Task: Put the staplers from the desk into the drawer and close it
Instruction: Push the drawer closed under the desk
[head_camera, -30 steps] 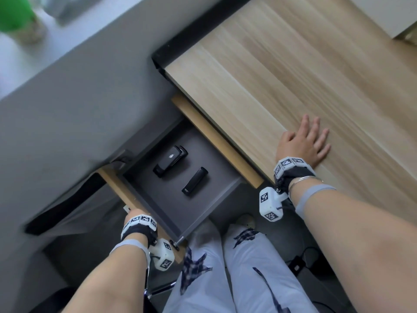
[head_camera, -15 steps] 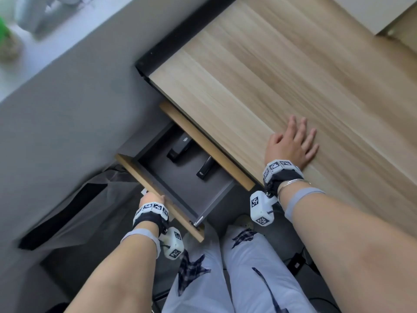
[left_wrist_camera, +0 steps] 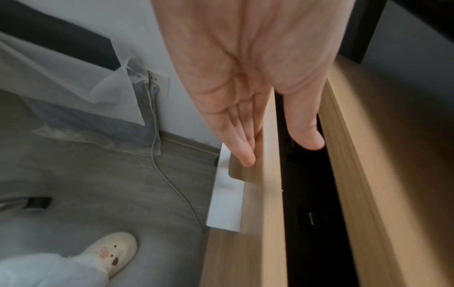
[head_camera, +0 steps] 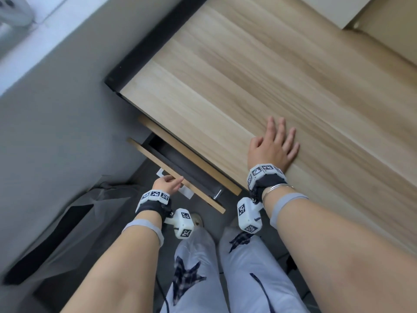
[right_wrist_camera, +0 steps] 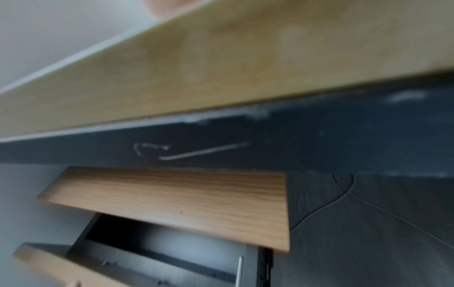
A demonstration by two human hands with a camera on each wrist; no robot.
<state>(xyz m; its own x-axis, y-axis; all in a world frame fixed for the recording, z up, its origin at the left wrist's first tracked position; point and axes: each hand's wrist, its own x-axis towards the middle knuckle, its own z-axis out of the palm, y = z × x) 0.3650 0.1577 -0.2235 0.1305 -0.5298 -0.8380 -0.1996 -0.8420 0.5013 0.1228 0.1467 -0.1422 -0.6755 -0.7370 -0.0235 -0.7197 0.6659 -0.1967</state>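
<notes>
Grey flooring (head_camera: 67, 136) and a pale wall fill the space to the outer side of the left hand, with a crumpled sheet of translucent plastic (head_camera: 74, 213) lying on the floor below that hand's wrist. Ahead of both hands runs the light wood-grain desk top with a black edge strip (head_camera: 282, 75).

The right hand (head_camera: 274, 146) lies flat on the desk top near its front edge, palm down, fingers straight and slightly spread, holding nothing.

Down and across from it, the left hand (head_camera: 168, 184) is at the wooden front panel of the shallow dark-lined drawer (head_camera: 180, 177). In the left wrist view its fingers (left_wrist_camera: 242, 136) are straight and pressed together against the panel's outer face, while the thumb reaches over the top edge into the narrow gap; nothing is pinched.

Only a dark slit of the drawer's inside shows between the front panel and the desk's wooden apron, so it stands slightly open. In that slit, beyond the left thumb, small dark shapes with a metallic glint (left_wrist_camera: 310, 220) show, possibly the staplers, but they are too shadowed to tell. No stapler is in view on the desk top.

Beneath the left wrist are pale trousers with dark plaid patches (head_camera: 191, 274) and a cream shoe (left_wrist_camera: 110, 252), and a thin grey cable (left_wrist_camera: 172, 186) trails over the floor.
</notes>
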